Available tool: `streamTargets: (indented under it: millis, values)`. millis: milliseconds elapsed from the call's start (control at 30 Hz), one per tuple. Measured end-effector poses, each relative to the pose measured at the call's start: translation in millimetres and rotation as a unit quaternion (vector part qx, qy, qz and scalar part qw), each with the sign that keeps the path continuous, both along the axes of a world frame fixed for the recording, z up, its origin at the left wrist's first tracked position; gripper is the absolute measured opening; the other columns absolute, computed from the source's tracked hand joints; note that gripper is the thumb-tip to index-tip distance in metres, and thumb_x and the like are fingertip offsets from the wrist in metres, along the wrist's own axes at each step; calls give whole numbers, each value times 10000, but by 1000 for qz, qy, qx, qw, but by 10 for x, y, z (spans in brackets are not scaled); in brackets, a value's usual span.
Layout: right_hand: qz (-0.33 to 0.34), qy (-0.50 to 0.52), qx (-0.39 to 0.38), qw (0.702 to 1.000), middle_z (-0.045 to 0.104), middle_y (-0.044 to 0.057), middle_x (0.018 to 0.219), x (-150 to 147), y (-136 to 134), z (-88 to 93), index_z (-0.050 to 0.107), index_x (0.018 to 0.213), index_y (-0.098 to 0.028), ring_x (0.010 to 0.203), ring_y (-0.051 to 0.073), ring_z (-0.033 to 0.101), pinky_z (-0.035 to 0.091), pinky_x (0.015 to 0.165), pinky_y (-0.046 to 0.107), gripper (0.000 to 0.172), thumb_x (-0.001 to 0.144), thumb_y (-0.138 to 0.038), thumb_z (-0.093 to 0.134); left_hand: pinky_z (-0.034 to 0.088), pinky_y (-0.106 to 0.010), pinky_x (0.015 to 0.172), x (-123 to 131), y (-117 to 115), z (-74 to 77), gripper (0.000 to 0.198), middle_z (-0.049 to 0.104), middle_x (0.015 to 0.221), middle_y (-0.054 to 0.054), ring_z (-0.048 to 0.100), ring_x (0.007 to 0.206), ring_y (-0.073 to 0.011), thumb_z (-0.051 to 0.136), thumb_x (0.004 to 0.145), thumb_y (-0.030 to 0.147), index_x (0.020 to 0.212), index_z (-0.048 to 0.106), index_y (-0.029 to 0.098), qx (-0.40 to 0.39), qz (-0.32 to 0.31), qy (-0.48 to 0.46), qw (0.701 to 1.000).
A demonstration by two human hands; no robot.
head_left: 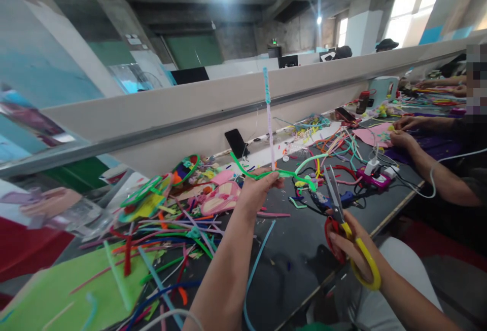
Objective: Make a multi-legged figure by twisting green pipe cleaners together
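Note:
My left hand [255,190] is raised above the dark worktable [300,255], fingers pinched on a green pipe cleaner [281,172] that curves to the right. A thin pale stem with a blue tip [268,118] stands up from the same pinch. My right hand [353,247] is lower and to the right, closed on scissors [338,209] with red and yellow handles. The blades point up toward the green pipe cleaner, a short way from it.
Loose coloured pipe cleaners [182,229], foam shapes [218,196] and a green sheet [57,290] cover the table's left. A glue gun [327,200], a power strip [375,171] and cables lie to the right. Another person's hands [403,131] work beside me. A long grey divider [213,113] runs behind.

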State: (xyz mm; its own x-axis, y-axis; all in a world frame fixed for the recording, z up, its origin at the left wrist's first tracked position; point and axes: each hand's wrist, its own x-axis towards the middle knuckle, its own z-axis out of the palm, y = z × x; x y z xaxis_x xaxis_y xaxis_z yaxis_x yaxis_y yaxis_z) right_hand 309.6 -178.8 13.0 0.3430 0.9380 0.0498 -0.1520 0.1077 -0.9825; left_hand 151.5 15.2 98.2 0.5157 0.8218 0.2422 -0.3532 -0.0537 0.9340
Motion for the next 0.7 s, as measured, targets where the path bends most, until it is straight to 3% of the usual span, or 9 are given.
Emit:
streamTargets:
  millis: [333,567,700]
  values:
    - [-4,1,11,1000,505,-21,735,50,-12,-115,489,1130,-251,459,68,411,364,382,198,469,746,-425,694,491,-271,595,61,-53,-47,225,679,635,-56,621,575,-145,779,641,302,739,697,117,-9,-10,6,1000]
    - [-7,-11,-11,1000,514,-14,739,72,-56,-65,497,1139,-246,493,78,426,365,413,206,470,750,-423,692,495,-270,575,91,-19,-93,208,667,621,-47,618,564,-144,771,645,289,750,698,124,-27,-30,-9,999]
    - [-7,-34,-51,998,562,10,725,95,-141,-220,504,1173,-263,487,111,465,389,419,240,526,723,-442,709,507,-297,615,91,-68,-134,257,680,662,-53,625,586,-153,782,623,330,766,708,130,-45,-34,-9,998]
